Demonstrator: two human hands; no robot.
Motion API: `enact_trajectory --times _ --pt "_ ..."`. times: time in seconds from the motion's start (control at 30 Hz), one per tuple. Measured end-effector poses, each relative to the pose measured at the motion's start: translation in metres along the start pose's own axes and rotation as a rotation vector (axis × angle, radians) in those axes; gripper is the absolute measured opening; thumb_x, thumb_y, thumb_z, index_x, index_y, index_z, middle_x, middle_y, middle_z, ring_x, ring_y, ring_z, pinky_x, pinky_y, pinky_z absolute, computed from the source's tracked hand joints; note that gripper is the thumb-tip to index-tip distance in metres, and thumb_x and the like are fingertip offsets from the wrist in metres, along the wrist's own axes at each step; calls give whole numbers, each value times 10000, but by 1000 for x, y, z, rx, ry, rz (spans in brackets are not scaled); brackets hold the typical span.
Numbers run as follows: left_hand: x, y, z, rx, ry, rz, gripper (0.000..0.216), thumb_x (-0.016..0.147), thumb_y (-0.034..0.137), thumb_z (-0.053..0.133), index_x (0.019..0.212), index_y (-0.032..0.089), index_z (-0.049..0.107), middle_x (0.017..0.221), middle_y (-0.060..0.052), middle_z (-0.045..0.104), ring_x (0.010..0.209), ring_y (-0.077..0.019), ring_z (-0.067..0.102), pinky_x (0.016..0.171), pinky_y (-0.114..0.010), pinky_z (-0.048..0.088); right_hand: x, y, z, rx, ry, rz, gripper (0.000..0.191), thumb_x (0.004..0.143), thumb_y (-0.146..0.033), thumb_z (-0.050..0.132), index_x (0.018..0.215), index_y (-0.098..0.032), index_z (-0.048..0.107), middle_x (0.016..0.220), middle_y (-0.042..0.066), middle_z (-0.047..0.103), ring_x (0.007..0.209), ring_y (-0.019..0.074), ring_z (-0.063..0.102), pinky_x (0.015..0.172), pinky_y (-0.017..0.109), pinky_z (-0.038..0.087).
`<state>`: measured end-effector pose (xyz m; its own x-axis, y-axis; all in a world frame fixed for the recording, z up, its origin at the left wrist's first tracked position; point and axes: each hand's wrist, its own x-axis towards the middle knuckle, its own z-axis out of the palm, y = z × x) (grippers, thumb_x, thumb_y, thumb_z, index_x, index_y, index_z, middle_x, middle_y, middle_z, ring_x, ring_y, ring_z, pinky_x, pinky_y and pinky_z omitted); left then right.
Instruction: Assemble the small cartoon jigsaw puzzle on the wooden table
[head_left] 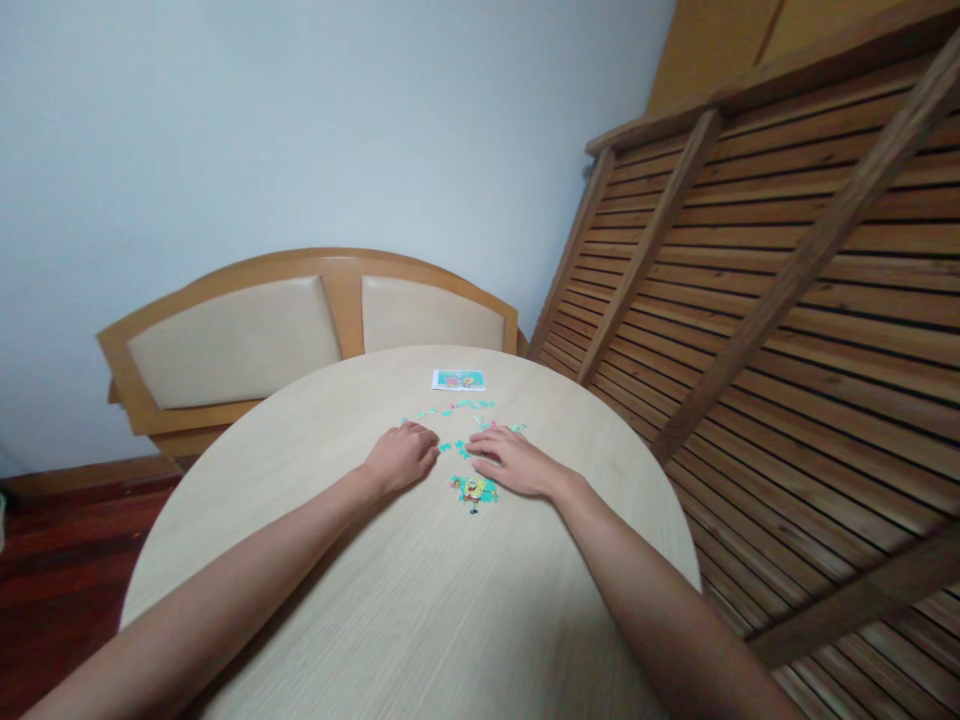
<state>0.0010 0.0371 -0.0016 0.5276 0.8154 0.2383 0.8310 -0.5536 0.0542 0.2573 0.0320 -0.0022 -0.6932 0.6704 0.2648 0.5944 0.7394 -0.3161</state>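
Both my arms reach across a round pale wooden table (375,600). My left hand (403,455) rests on the table with its fingers curled under, next to several small turquoise puzzle pieces (461,410). My right hand (510,462) lies palm down with its fingers stretched toward the loose pieces, touching them at the fingertips. Just in front of it sits a small joined patch of puzzle (474,490) with a yellow cartoon figure. What, if anything, the left fingers hold is hidden.
A small printed card (458,379) with the puzzle picture lies near the table's far edge. A wooden bench with two beige cushions (300,330) stands behind the table. A slatted wooden frame (750,300) leans along the right.
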Motion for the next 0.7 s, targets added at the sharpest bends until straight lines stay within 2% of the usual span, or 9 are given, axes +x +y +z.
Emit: enact_trajectory --times 0.1,0.2,0.53,0.7 --pt "-7 8 1 -5 10 -10 234 940 277 487 993 190 698 1004 -96 719 1003 -254 648 894 -353 488 7 -16 7 -2 -46 -50 474 1021 -440 376 1406 -214 535 1441 90 548 1340 260 445 1151 465 305" --pt "-11 10 4 -38 34 -19 249 926 237 508 1071 184 702 1043 -92 728 1022 -254 656 904 -349 497 10 -23 15 0 -105 -37 512 1033 -461 312 1456 -225 478 1508 65 484 1400 275 382 1168 469 288" --pt "-17 12 7 -104 76 11 269 922 154 522 1094 198 724 1080 -67 742 1016 -237 670 892 -344 517 2 0 11 -40 -92 140 568 1032 -514 254 1418 -214 544 1497 66 500 1425 321 341 1175 541 253" --pt "-18 12 9 -120 111 80 238 930 173 543 1088 205 717 1105 -61 735 1036 -238 652 901 -351 513 -1 4 5 -18 -93 101 555 1014 -541 316 1420 -241 547 1516 65 476 1453 301 317 1199 519 220"
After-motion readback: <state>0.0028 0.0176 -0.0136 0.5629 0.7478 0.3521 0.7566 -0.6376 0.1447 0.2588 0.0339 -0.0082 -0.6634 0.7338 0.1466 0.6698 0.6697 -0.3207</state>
